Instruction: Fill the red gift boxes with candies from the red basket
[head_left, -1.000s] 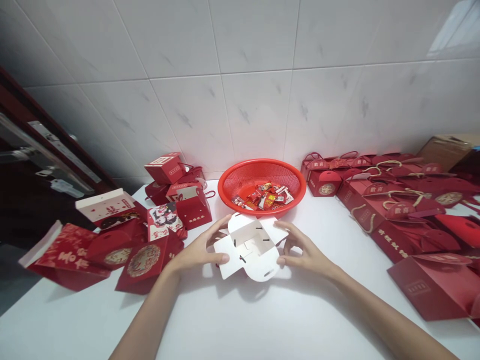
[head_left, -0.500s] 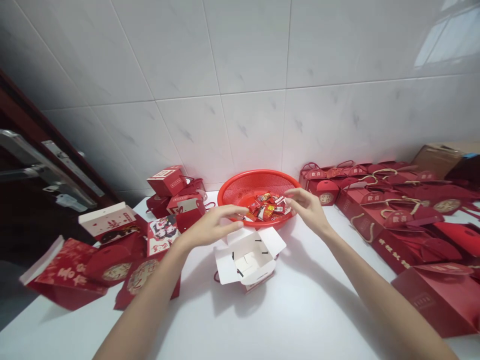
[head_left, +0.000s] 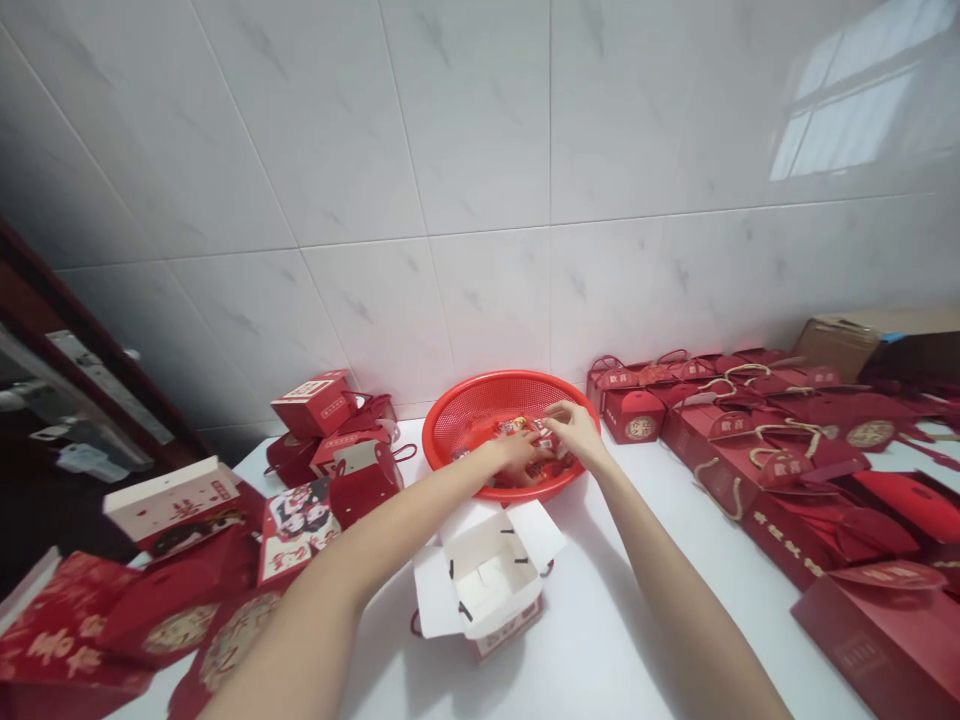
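Both hands are inside a red plastic colander (head_left: 457,400) of wrapped candies (head_left: 514,425). My left hand (head_left: 519,455) reaches in from the left, its fingers spread over the candies. At the right side, my right hand (head_left: 574,432) has its fingers bent around a wrapped candy (head_left: 547,436); part of the grip is hidden. In front of the colander stands a small gift box (head_left: 487,585) with its white flaps folded out. Its white inside shows black marks or slots and nothing else I can make out.
Red gift boxes (head_left: 300,530) crowd the left side, some stacked. Rows of red boxes with cord handles (head_left: 750,450) fill the right side. A cardboard box (head_left: 840,345) stands at the back right. A tiled wall (head_left: 487,310) rises behind the white table (head_left: 600,600).
My left hand has moved right and forward, from above the open box into the colander. My right hand has closed its fingers among the candies. The camera view has tilted up slightly.
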